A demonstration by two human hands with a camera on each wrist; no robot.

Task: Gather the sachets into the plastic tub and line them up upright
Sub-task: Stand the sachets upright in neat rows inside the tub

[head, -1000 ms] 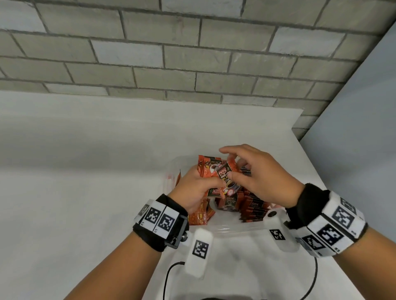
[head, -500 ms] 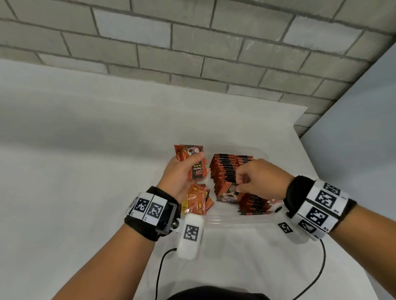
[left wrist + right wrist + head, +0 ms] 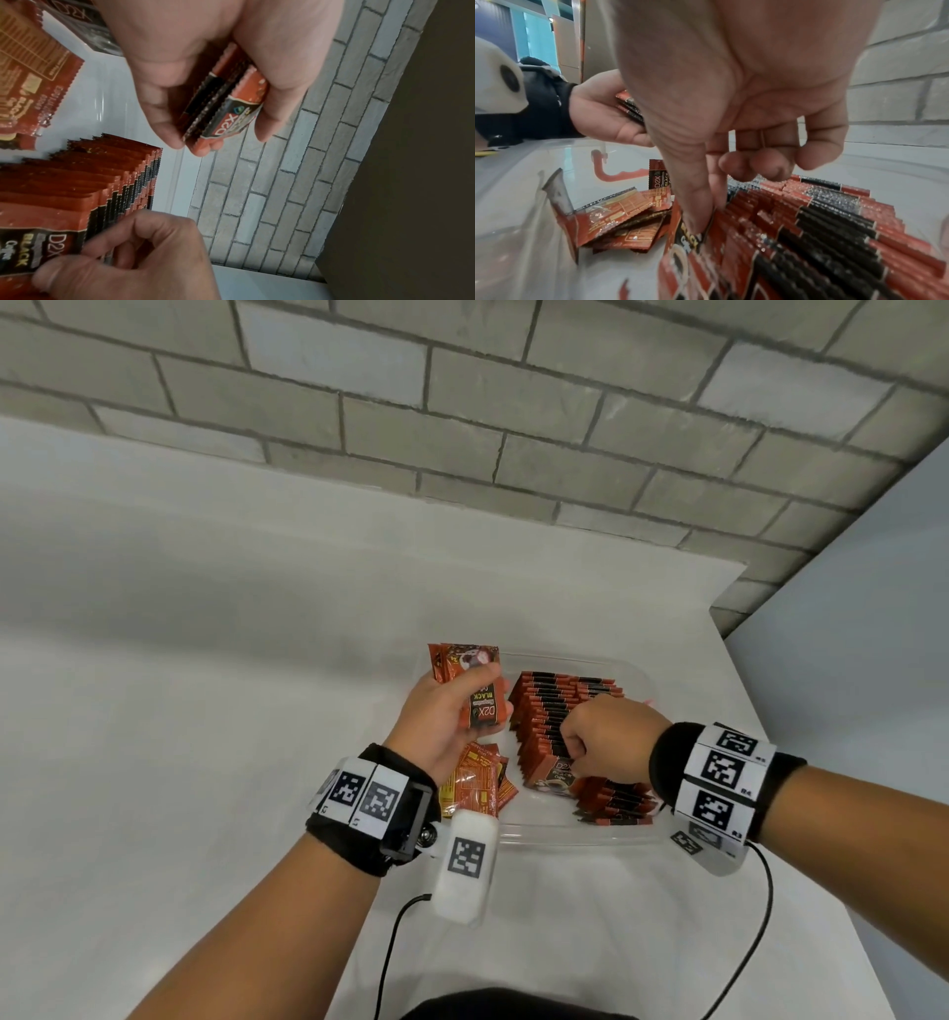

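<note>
1. Evidently the filing is well under way: a long row of sachets (image 3: 557, 716) stands on edge in the right part of the clear plastic tub (image 3: 637, 670), which sits on the white desk (image 3: 205, 660) near the brick wall (image 3: 462, 403).

2. The right hand (image 3: 611, 737) is down at the near end of that row, thumb and forefinger pinching the top edge of the front sachet (image 3: 693, 239); its other fingers are curled clear above the row. It is probably seating the packet upright while also bracing the row, which leans.

3. The left hand (image 3: 447, 706) hovers above the tub's left side, curled round a small stack of sachets (image 3: 226, 107). It likely serves as a ready supply, so the right hand can draw one at a time.

4. A loose pile (image 3: 475, 778) lies flat in the tub's near left corner, not yet stood up; these seem gathered but unsorted.

5. The risk is the row toppling once the bracing pinch lets go.
</note>
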